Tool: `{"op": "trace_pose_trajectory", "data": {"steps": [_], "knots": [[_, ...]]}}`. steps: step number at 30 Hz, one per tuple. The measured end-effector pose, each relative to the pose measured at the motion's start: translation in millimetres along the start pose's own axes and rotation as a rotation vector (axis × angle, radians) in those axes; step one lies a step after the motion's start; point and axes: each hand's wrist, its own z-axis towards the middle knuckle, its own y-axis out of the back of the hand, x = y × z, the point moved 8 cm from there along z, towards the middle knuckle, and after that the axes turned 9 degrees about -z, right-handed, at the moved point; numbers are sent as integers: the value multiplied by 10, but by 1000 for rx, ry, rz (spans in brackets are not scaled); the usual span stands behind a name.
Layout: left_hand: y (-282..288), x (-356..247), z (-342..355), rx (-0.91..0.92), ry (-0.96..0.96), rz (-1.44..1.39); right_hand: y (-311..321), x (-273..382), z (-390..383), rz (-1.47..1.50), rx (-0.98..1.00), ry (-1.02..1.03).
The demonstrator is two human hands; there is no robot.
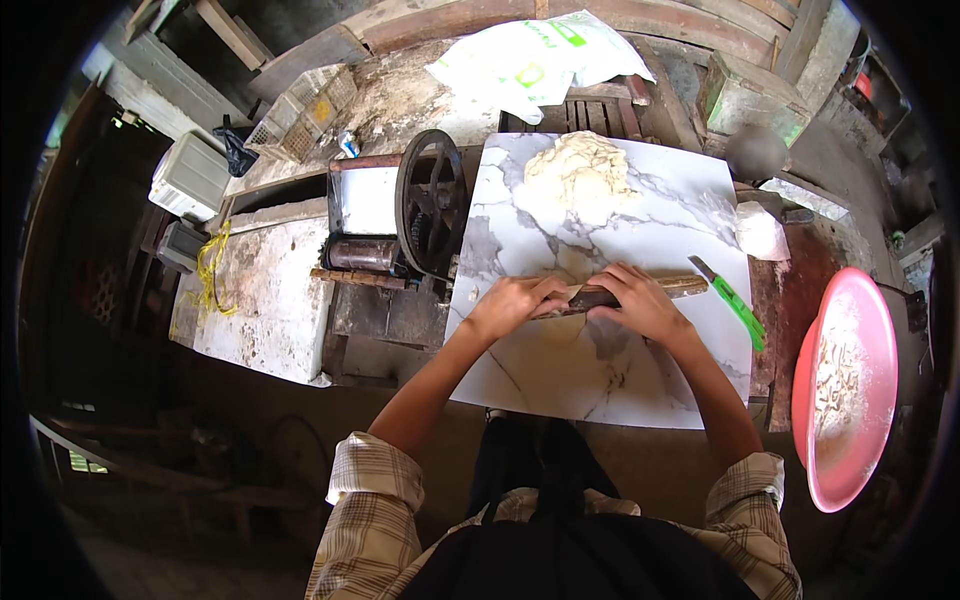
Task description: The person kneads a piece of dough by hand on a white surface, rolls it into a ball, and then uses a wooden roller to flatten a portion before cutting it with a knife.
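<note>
A brown wooden stick lies across the marble-patterned board in front of me. My left hand has its fingers closed at the stick's left end, where a small tan flap shows by the fingertips. I cannot make out what that flap is. With bent fingers and the thumb on the near side, my right hand grips the stick's middle. Beyond both hands rests a large lump of pale dough. A green-handled knife lies right of the stick's tip.
Left of the board stands a hand-wheel roller machine. A pink basin holding floury scraps is at the right. White sacks lie at the back, with a plastic basket farther left. A white bag sits beside the board.
</note>
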Motion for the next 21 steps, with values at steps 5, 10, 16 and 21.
{"op": "trace_pose_trajectory", "data": {"steps": [5,10,16,21], "knots": [[16,56,99,58,32,64,-23,-18,21,-61,58,3],[98,13,212,-1,31,-297,-32,-53,25,-17,67,2],[-81,308,123,10,348,-645,2,-17,46,-13,14,24],[-36,284,116,-13,327,-426,29,-3,24,-1,-28,41]]}}
